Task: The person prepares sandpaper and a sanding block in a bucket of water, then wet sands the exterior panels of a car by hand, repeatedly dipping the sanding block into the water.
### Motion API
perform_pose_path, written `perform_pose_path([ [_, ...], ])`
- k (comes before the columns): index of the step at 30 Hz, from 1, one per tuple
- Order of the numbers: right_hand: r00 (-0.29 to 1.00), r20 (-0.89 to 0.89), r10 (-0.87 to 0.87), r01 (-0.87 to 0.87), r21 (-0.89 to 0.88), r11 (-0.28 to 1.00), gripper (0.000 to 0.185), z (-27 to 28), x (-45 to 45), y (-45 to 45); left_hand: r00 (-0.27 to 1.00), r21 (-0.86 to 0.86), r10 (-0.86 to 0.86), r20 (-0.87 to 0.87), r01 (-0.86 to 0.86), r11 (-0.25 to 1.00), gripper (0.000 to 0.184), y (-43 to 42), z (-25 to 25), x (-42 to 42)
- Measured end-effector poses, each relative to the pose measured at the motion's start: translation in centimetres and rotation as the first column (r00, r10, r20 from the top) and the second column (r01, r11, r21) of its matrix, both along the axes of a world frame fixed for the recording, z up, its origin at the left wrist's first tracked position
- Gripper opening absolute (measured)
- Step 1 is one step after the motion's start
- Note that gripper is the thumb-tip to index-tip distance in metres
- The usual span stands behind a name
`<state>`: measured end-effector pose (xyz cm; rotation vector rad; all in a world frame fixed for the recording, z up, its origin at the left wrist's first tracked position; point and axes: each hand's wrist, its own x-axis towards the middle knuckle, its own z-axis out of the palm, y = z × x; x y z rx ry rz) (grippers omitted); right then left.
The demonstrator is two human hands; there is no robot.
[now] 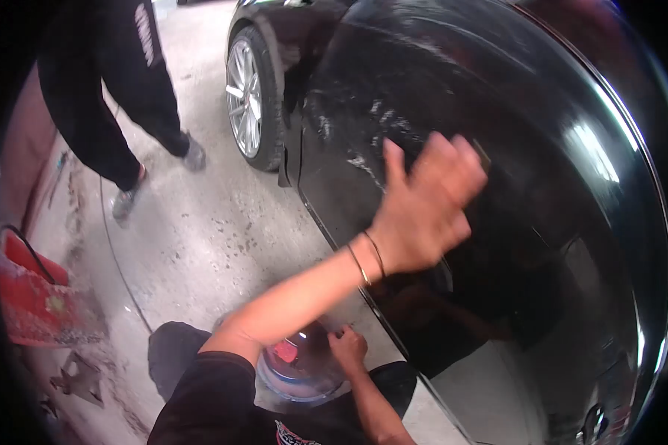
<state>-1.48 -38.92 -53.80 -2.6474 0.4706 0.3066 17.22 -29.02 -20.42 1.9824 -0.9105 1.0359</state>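
My left hand (428, 204), slightly blurred, is at the black car door panel (512, 208), thumb spread from the other fingers. A thin flat piece with a yellowish edge (483, 154) shows past its fingertips; most of it is hidden. Whitish wet-looking streaks (390, 119) mark the panel above the hand. Lower down, my right hand (347, 347) is closed, fingers curled, beside the round tub (304, 391) between my legs. What it grips, if anything, cannot be made out. Something red (285, 352) shows inside the tub.
A silver-spoked car wheel (251, 96) stands beyond the door. Another person in dark trousers (100, 89) stands at upper left. A red bucket (37, 297) is on the left, and a thin cable (115, 256) runs across the concrete floor (208, 222).
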Motion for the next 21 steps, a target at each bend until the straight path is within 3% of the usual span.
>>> perform_pose_path([
  [2, 1.0, 0.011, 0.012, -0.012, 0.038, 0.999, 0.043, -0.4, -0.1, -0.5, 0.948, -0.161, 0.317, 0.037, -0.308, 0.938, 0.066, 1.8, 0.4, 7.2],
  [4, 0.998, 0.063, 0.028, -0.033, 0.08, 0.996, 0.042, -0.4, 0.2, -0.8, 0.872, -0.377, 0.239, -0.428, -0.412, 0.829, 0.065, 5.4, 0.9, 15.4],
  [5, 0.998, 0.059, 0.031, -0.035, 0.078, 0.996, 0.042, 0.0, 0.1, -1.0, 0.813, -0.482, 0.108, -0.572, -0.44, 0.758, 0.067, 6.4, 2.4, 16.0],
  [6, 0.998, 0.057, 0.032, -0.037, 0.075, 0.997, 0.042, 0.3, 0.3, -1.2, 0.808, -0.522, 0.058, -0.586, -0.431, 0.736, 0.068, 5.5, 3.2, 15.6],
  [8, 0.998, 0.065, 0.013, -0.018, 0.09, 0.996, 0.042, 0.0, 0.7, -0.9, 0.908, -0.431, 0.212, -0.361, -0.364, 0.826, 0.069, -0.8, 4.2, 10.7],
  [10, 0.999, 0.03, 0.023, -0.026, 0.089, 0.996, 0.042, -0.5, 0.2, -1.4, 0.969, -0.266, 0.239, -0.063, -0.247, 0.932, 0.069, -7.2, 5.7, 0.3],
  [11, 0.999, 0.006, 0.04, -0.04, 0.088, 0.995, 0.042, -0.4, 0.2, -1.5, 0.983, -0.091, 0.181, -0.026, -0.182, 0.979, 0.07, -8.9, 7.1, -5.2],
  [13, 0.999, -0.005, 0.053, -0.052, 0.091, 0.994, 0.041, -0.7, 0.1, -1.5, 0.985, 0.09, -0.089, 0.146, 0.076, 0.993, 0.08, -11.5, 5.2, -9.5],
  [14, 0.999, 0.008, 0.051, -0.051, 0.092, 0.994, 0.04, -1.2, 0.2, -1.7, 0.975, 0.136, -0.142, 0.169, 0.12, 0.983, 0.084, -11.6, 4.6, -9.5],
  [16, 0.999, 0.024, 0.039, -0.042, 0.098, 0.994, 0.039, -1.6, 0.4, -1.8, 0.977, 0.315, -0.09, 0.193, 0.025, 0.949, 0.079, -8.2, 5.6, -6.1],
  [18, 1.0, 0.009, 0.025, -0.025, 0.104, 0.994, 0.04, -0.8, 0.3, -1.9, 0.979, 0.086, 0.154, 0.134, -0.166, 0.982, 0.074, -4.6, 5.7, -0.4],
  [20, 0.999, 0.02, 0.042, -0.043, 0.1, 0.994, 0.04, -1.2, 0.7, -2.1, 0.985, -0.318, 0.099, -0.142, -0.14, 0.938, 0.065, -0.6, 3.7, 8.3],
  [21, 0.999, 0.013, 0.049, -0.051, 0.099, 0.994, 0.041, -1.8, 0.6, -2.2, 0.952, -0.413, 0.069, -0.297, -0.193, 0.89, 0.067, 1.3, 3.4, 10.8],
])
